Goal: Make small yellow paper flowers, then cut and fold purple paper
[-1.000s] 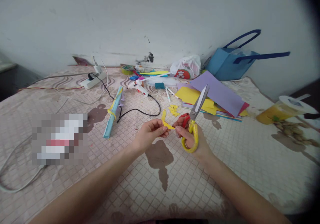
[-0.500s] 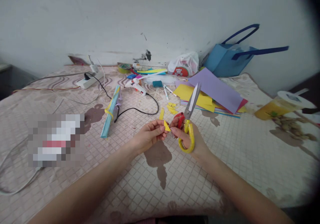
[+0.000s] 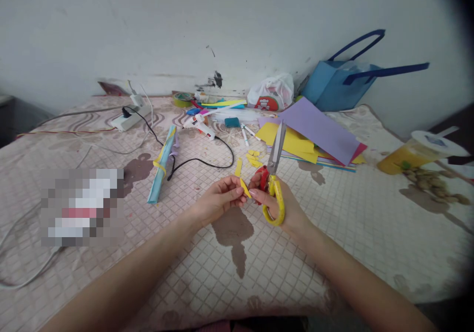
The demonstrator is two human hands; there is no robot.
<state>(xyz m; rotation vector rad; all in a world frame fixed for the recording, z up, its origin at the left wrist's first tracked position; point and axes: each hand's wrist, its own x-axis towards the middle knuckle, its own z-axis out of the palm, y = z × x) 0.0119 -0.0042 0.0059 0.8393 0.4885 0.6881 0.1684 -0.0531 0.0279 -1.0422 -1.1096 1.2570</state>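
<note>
Pinched in my left hand (image 3: 224, 196) is a small yellow paper piece (image 3: 245, 188), folded narrow and pointed. My right hand (image 3: 276, 201) carries scissors (image 3: 276, 174) with one yellow and one red handle, blades pointing away from me and up. The right thumb and fingertips are close to the lower end of the paper piece; whether they touch it I cannot tell. Just beyond the hands lie several small yellow paper pieces (image 3: 253, 158) and a short yellow strip (image 3: 239, 167) on the patterned tablecloth (image 3: 207, 277).
A white glue gun (image 3: 200, 125) with a black cord lies left of centre, beside a light-blue paper stick (image 3: 162, 166). Coloured paper sheets (image 3: 311, 129), a blue bag (image 3: 333, 85) and a tilted drink cup (image 3: 414, 154) are to the right. A power strip (image 3: 130, 118) stands back left.
The yellow paper piece has gone from a broad triangle to a narrow sliver, folded or turned between the fingers. The scissors have shifted slightly left. The view has moved slightly.
</note>
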